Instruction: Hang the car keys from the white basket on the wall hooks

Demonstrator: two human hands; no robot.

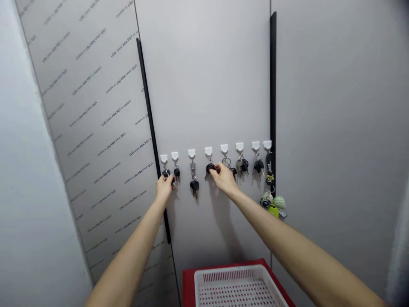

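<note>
Several white hooks stick in a row on a pale cabinet door, each with keys hanging from it. My left hand is closed on a dark bunch of keys under the leftmost hook. Close beside it hangs a small black key bunch. My right hand pinches a black key bunch below a hook near the middle of the row. Between my hands, keys on a metal clip hang free. My right hand partly covers the keys just to its right.
More key bunches hang to the right, then a black strap with a yellow-green charm. Long black handles edge the door. Below, a white perforated basket stands on a red surface.
</note>
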